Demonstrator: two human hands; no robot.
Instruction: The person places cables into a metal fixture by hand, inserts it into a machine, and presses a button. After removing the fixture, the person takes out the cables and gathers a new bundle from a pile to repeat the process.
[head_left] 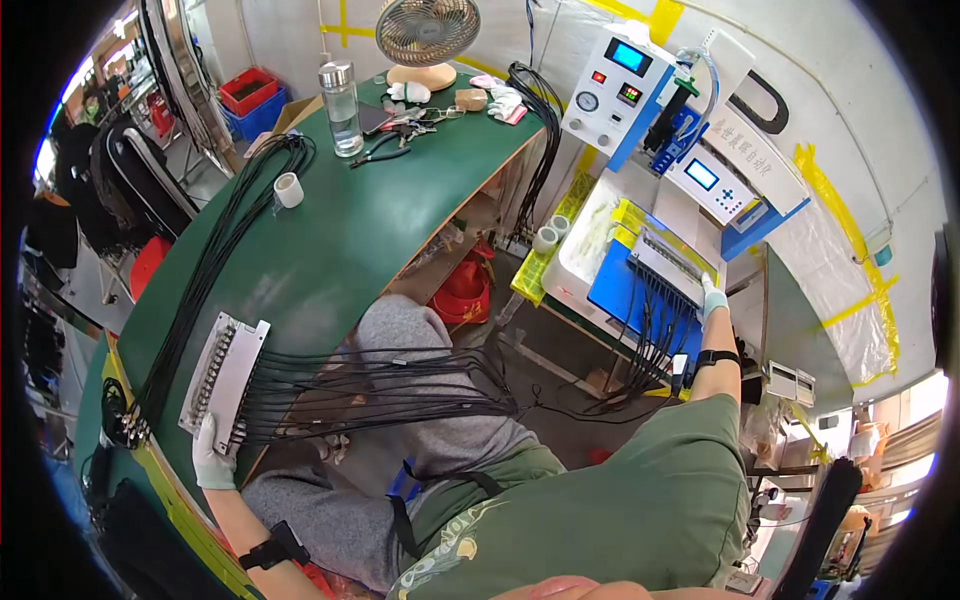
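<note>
My left hand (213,455), in a white glove, grips the near end of a silvery metal wiring fixture (232,370) on the green table. A row of small fittings runs along the fixture, and several black cables (380,400) trail from it across my lap. My right hand (714,298), also gloved, is closed at the right end of a second metal fixture (668,262), one finger lying along it. That fixture rests on a blue plate (612,280) below the machine, its black cables (655,325) hanging toward me. The fingers' undersides are hidden in both hands.
A blue-and-white machine (700,165) with screens stands at the right. On the green table (350,235) are a cable bundle (205,245), a tape roll (288,190), a bottle (342,110), pliers (380,150) and a fan (428,40). A red bag (465,290) lies below.
</note>
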